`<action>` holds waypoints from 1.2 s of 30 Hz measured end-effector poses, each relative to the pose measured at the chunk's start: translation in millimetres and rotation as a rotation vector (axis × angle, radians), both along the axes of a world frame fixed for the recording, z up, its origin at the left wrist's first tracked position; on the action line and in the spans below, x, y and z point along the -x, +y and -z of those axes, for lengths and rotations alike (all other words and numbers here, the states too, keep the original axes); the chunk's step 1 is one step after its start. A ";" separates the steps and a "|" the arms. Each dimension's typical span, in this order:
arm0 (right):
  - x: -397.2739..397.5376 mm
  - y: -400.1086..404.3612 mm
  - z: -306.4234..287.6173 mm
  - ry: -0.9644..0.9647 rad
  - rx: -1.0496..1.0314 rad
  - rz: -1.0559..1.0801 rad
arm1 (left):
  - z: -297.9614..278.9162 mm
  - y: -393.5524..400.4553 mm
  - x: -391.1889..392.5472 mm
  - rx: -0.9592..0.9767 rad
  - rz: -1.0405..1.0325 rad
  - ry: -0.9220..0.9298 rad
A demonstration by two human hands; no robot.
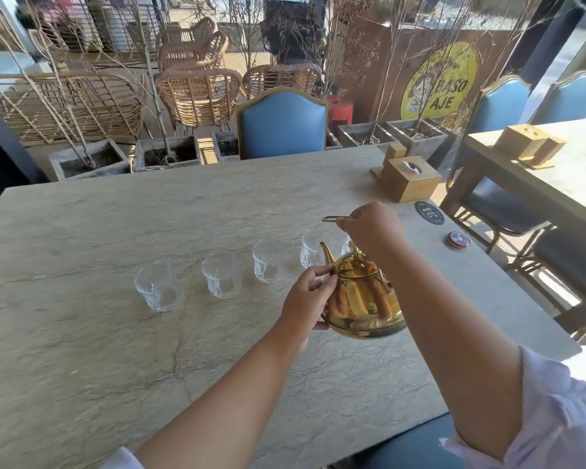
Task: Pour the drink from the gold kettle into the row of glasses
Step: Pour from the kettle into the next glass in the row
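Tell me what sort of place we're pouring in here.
Probably a café or restaurant terrace. There is a yellow eatery-style sign on the wall, a wooden tissue box on the stone table, and padded blue chairs with stacked wicker chairs behind.

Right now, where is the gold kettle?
In the head view the gold kettle is right of centre, lifted by its handle in the right hand, steadied by the left hand, at the right end of the row of glasses.

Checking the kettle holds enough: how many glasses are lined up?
4 clearly: far-left glass, next glass, third glass, fourth glass behind the spout. A possible fifth hides behind the right hand.
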State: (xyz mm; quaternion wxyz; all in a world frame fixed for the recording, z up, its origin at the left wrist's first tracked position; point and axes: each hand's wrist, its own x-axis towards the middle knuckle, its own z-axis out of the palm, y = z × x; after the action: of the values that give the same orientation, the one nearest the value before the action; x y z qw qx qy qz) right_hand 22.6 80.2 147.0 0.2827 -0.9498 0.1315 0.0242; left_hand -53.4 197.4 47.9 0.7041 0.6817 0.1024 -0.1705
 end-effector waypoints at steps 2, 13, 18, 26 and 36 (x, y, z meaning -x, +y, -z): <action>-0.3 0.0 -0.3 -0.004 -0.005 0.002 | -0.8 0.1 -0.2 -0.001 0.000 -0.005; -4.6 0.4 -0.1 -0.012 -0.001 0.003 | -1.5 -0.9 -1.1 0.016 0.002 -0.009; -4.1 -0.5 0.2 0.000 0.000 0.008 | -0.9 -1.9 -0.8 0.019 0.003 -0.004; -3.1 -1.3 -1.3 0.005 0.014 0.004 | -2.3 -3.6 0.0 0.022 0.006 -0.004; -5.8 -0.2 -7.7 0.017 0.041 -0.020 | -5.5 -5.9 0.0 0.035 -0.010 -0.012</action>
State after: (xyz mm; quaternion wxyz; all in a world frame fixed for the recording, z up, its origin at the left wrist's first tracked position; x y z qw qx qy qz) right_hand 28.4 80.0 154.7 0.2619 -0.9564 0.1249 0.0322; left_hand -53.4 191.5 53.3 0.7175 0.6696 0.0985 -0.1649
